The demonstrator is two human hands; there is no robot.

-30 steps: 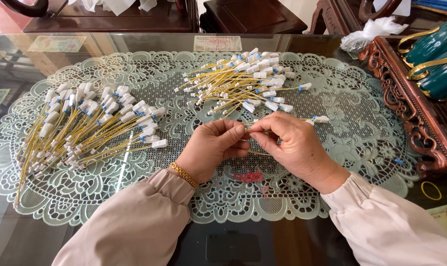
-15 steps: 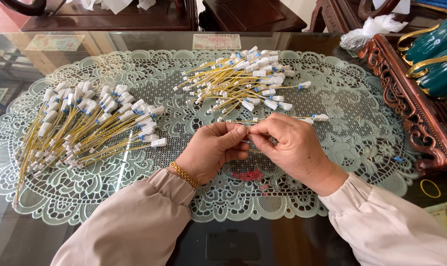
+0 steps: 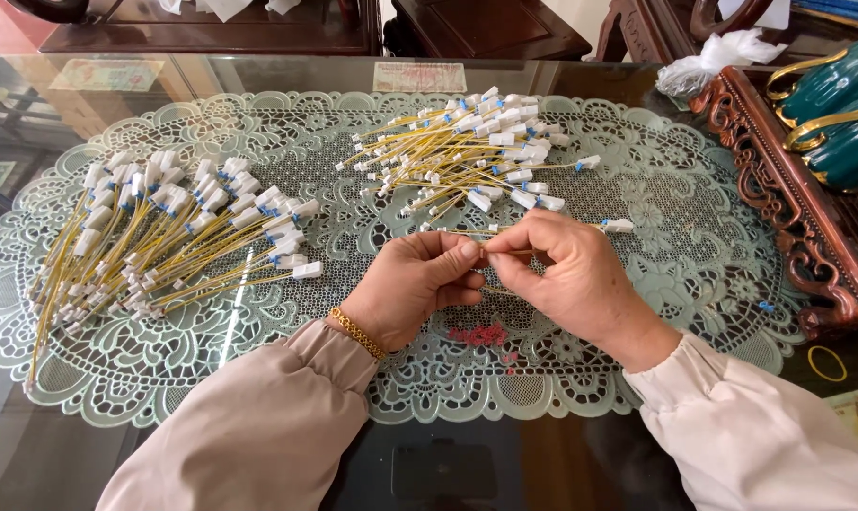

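My left hand [image 3: 419, 284] and my right hand [image 3: 566, 274] meet fingertip to fingertip over a pale green lace mat [image 3: 694, 284]. Between them they pinch one thin yellow cable; its white connector end [image 3: 619, 225] pokes out past my right hand. A gold bracelet [image 3: 357, 333] circles my left wrist. Just beyond my hands lies a loose heap of yellow cables with white connectors [image 3: 476, 151]. A larger, fanned-out pile of the same cables [image 3: 164, 237] lies to the left. Small red bits [image 3: 481, 334] sit on the mat below my hands.
The mat lies on a dark glass tabletop [image 3: 504, 464]. A carved wooden tray [image 3: 788, 203] with teal and gold cups [image 3: 840, 114] stands at the right, a crumpled plastic bag [image 3: 722, 57] behind it. Yellow rubber bands [image 3: 829, 362] lie near the right edge.
Both hands stay in place, pinching the cable; only the fingers shift slightly. The piles have not moved.
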